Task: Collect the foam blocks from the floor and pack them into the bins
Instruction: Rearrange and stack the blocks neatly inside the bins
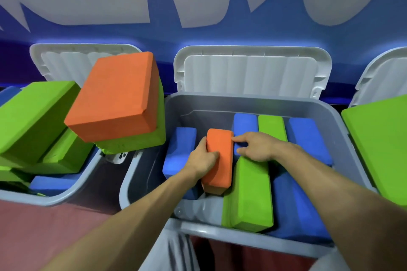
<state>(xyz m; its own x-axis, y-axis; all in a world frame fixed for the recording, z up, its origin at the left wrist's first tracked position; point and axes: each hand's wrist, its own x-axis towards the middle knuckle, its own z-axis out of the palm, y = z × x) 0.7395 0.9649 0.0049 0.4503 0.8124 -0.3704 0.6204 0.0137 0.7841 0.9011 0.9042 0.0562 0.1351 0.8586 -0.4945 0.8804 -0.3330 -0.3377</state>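
Left hand (201, 161) fingers grasp the orange block (221, 156), right hand (258, 146) fingers released; it might wedge crooked against the blue block (180, 149) left of them.

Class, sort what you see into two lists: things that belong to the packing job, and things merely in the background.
Job: orange block, gripped by the left hand, touched by the right hand; middle bin; green block inside; heaped left bin.
Background: painted wall; red floor.
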